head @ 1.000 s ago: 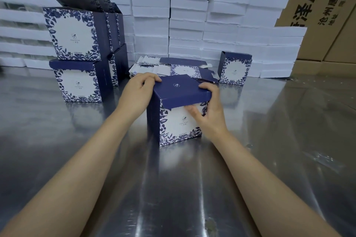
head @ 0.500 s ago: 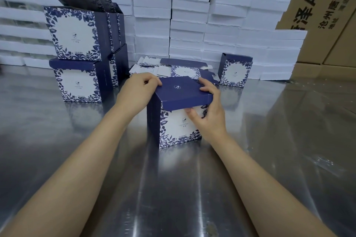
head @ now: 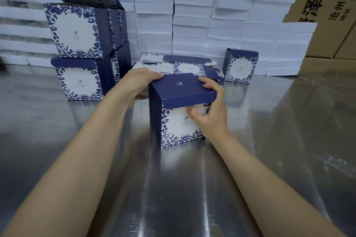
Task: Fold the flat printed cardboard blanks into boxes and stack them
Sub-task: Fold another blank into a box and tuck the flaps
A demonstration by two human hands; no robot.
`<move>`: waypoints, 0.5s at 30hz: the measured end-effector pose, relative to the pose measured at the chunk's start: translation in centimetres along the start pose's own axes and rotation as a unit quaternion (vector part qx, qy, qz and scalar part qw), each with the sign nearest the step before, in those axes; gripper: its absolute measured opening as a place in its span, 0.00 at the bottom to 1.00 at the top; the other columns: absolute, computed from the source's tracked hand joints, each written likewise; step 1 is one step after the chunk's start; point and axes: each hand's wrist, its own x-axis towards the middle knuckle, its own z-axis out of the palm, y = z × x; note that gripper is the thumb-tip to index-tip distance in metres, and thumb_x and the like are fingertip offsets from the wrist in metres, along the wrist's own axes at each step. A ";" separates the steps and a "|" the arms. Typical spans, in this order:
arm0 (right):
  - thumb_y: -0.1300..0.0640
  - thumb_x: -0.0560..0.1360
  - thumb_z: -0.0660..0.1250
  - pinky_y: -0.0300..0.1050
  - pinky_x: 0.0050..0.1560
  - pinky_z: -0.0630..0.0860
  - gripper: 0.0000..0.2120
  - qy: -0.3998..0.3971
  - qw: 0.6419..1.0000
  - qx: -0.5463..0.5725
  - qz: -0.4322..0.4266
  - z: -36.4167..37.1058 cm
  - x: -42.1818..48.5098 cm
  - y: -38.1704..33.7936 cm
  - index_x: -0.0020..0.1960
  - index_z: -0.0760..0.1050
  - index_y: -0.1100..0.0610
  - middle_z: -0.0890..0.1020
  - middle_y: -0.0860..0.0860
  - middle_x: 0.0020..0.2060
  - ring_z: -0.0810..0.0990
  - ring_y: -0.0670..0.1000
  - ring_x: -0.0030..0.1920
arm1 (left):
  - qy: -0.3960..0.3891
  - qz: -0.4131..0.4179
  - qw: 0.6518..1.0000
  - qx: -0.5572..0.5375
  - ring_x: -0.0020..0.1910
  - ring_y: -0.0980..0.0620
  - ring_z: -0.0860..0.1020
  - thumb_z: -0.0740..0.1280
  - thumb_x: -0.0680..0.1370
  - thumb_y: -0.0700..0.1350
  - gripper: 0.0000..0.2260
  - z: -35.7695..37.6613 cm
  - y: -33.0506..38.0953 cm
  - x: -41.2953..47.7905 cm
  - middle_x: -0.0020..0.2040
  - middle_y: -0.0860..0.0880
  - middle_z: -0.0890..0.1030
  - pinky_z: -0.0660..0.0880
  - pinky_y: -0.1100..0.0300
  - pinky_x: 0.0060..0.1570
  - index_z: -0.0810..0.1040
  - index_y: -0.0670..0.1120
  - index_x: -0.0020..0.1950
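Box (head: 179, 127) is held upright on the steel table (head: 269, 150) between both hands. Left hand (head: 139, 82) is curled round the far-left corner of the lid (head: 181, 86). Right hand (head: 211, 110) is clamped on the lid's right edge, fingers on top, thumb under the front flap, which sits outside the front panel. Flat blanks (head: 185, 66) are piled just beyond the hands. Finished boxes (head: 77, 48) are stacked left of the left hand.
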 end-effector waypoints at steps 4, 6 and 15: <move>0.47 0.66 0.71 0.39 0.49 0.75 0.28 0.002 1.000 0.003 0.002 0.0 0.1 0.1 0.63 0.63 0.44 0.74 0.43 0.60 0.73 0.32 0.54 | 0.025 0.002 0.999 -0.045 0.37 0.53 0.78 0.71 0.75 0.45 0.06 0.6 -0.1 0.3 0.42 0.49 0.81 0.77 0.65 0.35 0.76 0.50 0.38; 0.47 0.66 0.71 0.41 0.48 0.76 0.28 0.002 1.000 -0.001 0.000 0.0 0.1 0.0 0.62 0.62 0.39 0.74 0.42 0.59 0.73 0.31 0.53 | 0.039 0.000 0.997 -0.060 0.35 0.54 0.79 0.72 0.74 0.44 0.05 0.7 -0.2 0.5 0.42 0.49 0.82 0.76 0.67 0.31 0.79 0.49 0.39; 0.46 0.67 0.70 0.44 0.50 0.77 0.28 -0.003 1.000 0.001 0.000 -0.1 0.1 0.0 0.63 0.63 0.45 0.74 0.40 0.59 0.73 0.32 0.54 | 0.092 -0.004 0.988 -0.121 0.39 0.50 0.78 0.73 0.72 0.41 0.10 1.4 -0.6 0.7 0.44 0.46 0.83 0.72 0.62 0.39 0.83 0.41 0.52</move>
